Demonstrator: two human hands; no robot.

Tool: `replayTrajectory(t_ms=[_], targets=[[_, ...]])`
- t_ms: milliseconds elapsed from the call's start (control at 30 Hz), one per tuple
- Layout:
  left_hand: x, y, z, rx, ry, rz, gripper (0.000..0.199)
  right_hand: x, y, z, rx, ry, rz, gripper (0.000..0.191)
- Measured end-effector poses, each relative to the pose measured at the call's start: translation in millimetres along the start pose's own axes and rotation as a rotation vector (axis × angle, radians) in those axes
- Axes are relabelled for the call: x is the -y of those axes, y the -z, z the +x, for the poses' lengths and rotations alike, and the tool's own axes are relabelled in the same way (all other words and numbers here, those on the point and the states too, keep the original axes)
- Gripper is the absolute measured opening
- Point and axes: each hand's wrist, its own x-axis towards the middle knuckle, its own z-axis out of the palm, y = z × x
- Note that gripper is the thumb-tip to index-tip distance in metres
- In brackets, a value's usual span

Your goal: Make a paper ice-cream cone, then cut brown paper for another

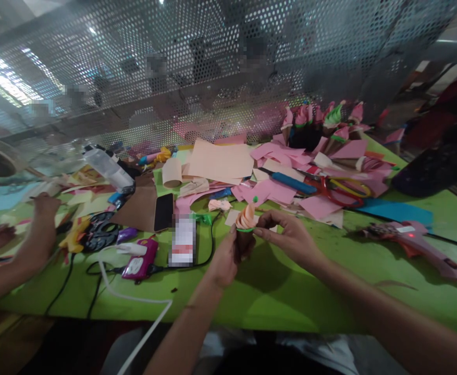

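While the left hand [223, 260] holds a peach-topped cone [246, 219], the right hand [291, 237] reaches its side

As the left hand closes around the brown lower part of the cone, the right hand brings thumb and forefinger narrowly together at the edge of the peach swirl; whether they pinch it, I cannot tell. The piece stands roughly upright above the green table [291, 302], between the two hands, with a green band under the swirl and a small green tip on top.

Beyond it lie pink paper pieces [281, 155], a large peach sheet [220, 160], a blue-handled tool [294, 183] and scissors [340, 192] with red and yellow handles. Similar swirl-topped pieces [333, 115], pink and green, stand together at the far side. To the right rests a pink glue gun [418, 237], its red light lit. To the left are a dark phone [163, 212], a device with a pale screen [183, 240] and a magenta power adapter [144, 255] with a white plug in it. Farther left, another person's hands [44, 205] are over papers.
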Motion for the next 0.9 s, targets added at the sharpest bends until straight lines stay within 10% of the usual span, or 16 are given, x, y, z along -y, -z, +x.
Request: replayTrajectory(t_ms=[900], targets=[[-1.4, -0.4, -1.0, -0.017, 0.049, 0.037, 0.052, 4.8, -1.6, -1.2, 0.012, 0.005, -0.012, 0.031]])
